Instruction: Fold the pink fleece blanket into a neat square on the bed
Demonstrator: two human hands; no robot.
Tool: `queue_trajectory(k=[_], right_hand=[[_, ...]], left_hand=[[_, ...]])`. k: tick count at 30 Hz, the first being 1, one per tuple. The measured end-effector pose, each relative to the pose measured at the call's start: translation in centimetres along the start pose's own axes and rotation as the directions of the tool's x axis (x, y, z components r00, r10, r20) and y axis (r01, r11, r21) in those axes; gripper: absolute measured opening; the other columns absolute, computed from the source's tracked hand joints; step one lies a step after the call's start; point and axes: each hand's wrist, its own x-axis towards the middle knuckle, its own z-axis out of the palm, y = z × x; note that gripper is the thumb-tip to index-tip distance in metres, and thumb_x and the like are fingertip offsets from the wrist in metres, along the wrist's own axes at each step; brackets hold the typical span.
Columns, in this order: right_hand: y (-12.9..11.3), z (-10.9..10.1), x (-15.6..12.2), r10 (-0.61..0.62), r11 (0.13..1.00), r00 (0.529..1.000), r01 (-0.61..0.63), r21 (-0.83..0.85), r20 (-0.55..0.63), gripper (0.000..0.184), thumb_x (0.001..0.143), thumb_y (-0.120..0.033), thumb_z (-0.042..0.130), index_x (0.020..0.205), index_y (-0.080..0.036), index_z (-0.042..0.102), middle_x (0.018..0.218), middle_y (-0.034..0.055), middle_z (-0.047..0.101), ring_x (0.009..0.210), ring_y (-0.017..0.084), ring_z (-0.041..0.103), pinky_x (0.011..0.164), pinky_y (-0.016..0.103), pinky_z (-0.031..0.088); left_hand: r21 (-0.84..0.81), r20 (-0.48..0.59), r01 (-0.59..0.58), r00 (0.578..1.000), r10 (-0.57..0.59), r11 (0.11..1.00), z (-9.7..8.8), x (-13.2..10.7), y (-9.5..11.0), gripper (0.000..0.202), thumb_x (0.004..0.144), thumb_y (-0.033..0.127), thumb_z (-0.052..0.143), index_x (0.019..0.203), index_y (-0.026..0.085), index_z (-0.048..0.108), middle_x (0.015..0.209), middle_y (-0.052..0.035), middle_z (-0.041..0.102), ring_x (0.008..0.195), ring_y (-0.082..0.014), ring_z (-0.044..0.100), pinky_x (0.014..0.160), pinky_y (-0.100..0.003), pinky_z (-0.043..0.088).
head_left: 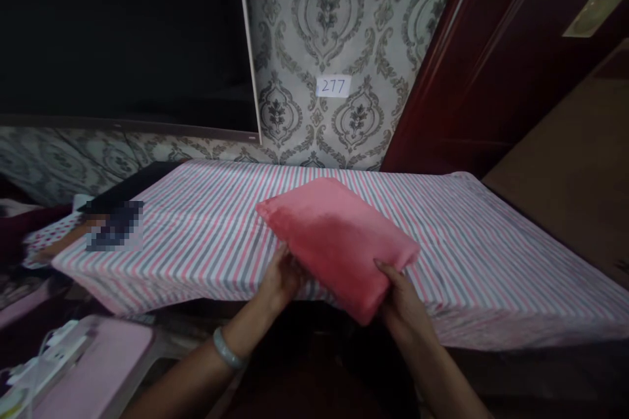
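Left hand (281,278) and right hand (401,298) both grip near edge of folded pink cloth (339,236) on striped counter (491,255), frame center, 277 tag (333,86) above.

Striped tabletop (491,255) open right of pink folded cloth (339,236); dark object (132,186) (far left) occupies corner; wall (344,26) behind.

Left hand (281,281) partly hidden under pink cloth (339,236).
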Motion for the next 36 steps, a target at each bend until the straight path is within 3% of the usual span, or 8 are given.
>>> queue_trajectory(k=[6, 13, 17, 22, 26, 29, 32, 36], right_hand=[[-3.9, -3.9, -1.2, 0.117, 0.989, 0.988, -0.125, -0.074, -0.099, 0.068, 0.055, -0.027, 0.087, 0.119, -0.016, 0.067, 0.106, 0.0109, 0.077, 0.108, 0.036, 0.069, 0.096, 0.046, 0.057], [-2.5, -7.8, -1.6, 0.080, 0.974, 0.996, -0.084, -0.210, -0.030, 0.082, 0.059, -0.037, 0.088, 0.133, -0.016, 0.060, 0.110, 0.0137, 0.075, 0.109, 0.038, 0.068, 0.098, 0.052, 0.052], [-3.8, -6.2, -1.0, 0.009, 0.969, 1.000, -0.013, -0.248, -0.017, 0.079, 0.058, -0.038, 0.087, 0.128, -0.016, 0.061, 0.105, 0.0131, 0.076, 0.103, 0.037, 0.070, 0.093, 0.050, 0.054], [-8.8, -0.9, 1.7, -0.231, 0.913, 0.969, 0.246, -0.327, 0.084, 0.062, 0.048, -0.033, 0.085, 0.105, -0.017, 0.067, 0.090, 0.0086, 0.077, 0.087, 0.033, 0.071, 0.077, 0.042, 0.057], [-13.6, 2.2, 5.2, -0.371, 0.823, 0.909, 0.416, -0.387, 0.188, 0.041, 0.047, -0.033, 0.079, 0.084, -0.019, 0.068, 0.076, 0.0033, 0.072, 0.074, 0.025, 0.066, 0.066, 0.034, 0.053], [-15.8, 1.7, 7.8, -0.417, 0.775, 0.879, 0.477, -0.414, 0.231, 0.031, 0.046, -0.029, 0.077, 0.074, -0.021, 0.067, 0.074, 0.0007, 0.071, 0.072, 0.021, 0.062, 0.068, 0.032, 0.051], [-15.2, -0.9, 10.0, -0.338, 0.779, 0.922, 0.387, -0.493, 0.190, 0.023, 0.048, -0.024, 0.074, 0.068, -0.021, 0.066, 0.073, 0.0001, 0.070, 0.076, 0.022, 0.063, 0.077, 0.034, 0.051], [-10.9, -5.5, 11.4, -0.079, 0.812, 0.997, 0.065, -0.580, 0.000, 0.018, 0.051, -0.018, 0.074, 0.068, -0.020, 0.068, 0.065, 0.0028, 0.069, 0.081, 0.030, 0.068, 0.079, 0.042, 0.053]], left_hand=[[-0.137, 0.016, -0.223, 0.974, 0.227, 0.965, 0.5, 2.8, 3.3, 0.037, 0.089, 0.036, 0.066, 0.121, 0.018, 0.063, 0.103, -0.0086, 0.076, 0.094, -0.0234, 0.072, 0.089, -0.036, 0.057], [-0.008, -0.057, -0.210, 0.976, 0.209, 0.978, 0.5, 3.0, 2.5, 0.034, 0.082, 0.018, 0.071, 0.115, 0.014, 0.069, 0.108, -0.0103, 0.077, 0.104, -0.0233, 0.071, 0.099, -0.032, 0.054], [0.025, -0.100, -0.267, 0.958, 0.268, 0.963, 1.7, 3.0, 4.1, 0.023, 0.080, 0.010, 0.067, 0.103, 0.013, 0.071, 0.092, -0.0066, 0.078, 0.086, -0.0191, 0.074, 0.086, -0.028, 0.059], [0.026, -0.034, -0.379, 0.924, 0.380, 0.925, 5.7, 3.0, 8.3, 0.013, 0.078, 0.008, 0.065, 0.086, 0.017, 0.069, 0.070, -0.0003, 0.074, 0.068, -0.0144, 0.070, 0.070, -0.023, 0.060], [-0.055, 0.068, -0.583, 0.808, 0.585, 0.811, 8.9, 1.2, 10.2, 0.015, 0.077, 0.011, 0.069, 0.091, 0.017, 0.070, 0.085, -0.0016, 0.077, 0.087, -0.0170, 0.072, 0.081, -0.025, 0.059], [-0.078, 0.125, -0.675, 0.723, 0.679, 0.733, 8.9, -1.1, 8.5, 0.027, 0.075, 0.014, 0.074, 0.102, 0.018, 0.070, 0.104, -0.0022, 0.076, 0.106, -0.0193, 0.069, 0.093, -0.028, 0.056], [-0.017, 0.069, -0.570, 0.819, 0.570, 0.821, 6.0, -2.2, 4.4, 0.030, 0.073, 0.012, 0.077, 0.102, 0.019, 0.070, 0.109, -0.0031, 0.075, 0.107, -0.0218, 0.068, 0.093, -0.032, 0.057], [0.055, -0.128, -0.257, 0.956, 0.262, 0.965, 0.6, -1.5, -0.3, 0.027, 0.069, 0.006, 0.076, 0.092, 0.018, 0.069, 0.092, -0.0022, 0.076, 0.083, -0.0205, 0.071, 0.083, -0.039, 0.060]])
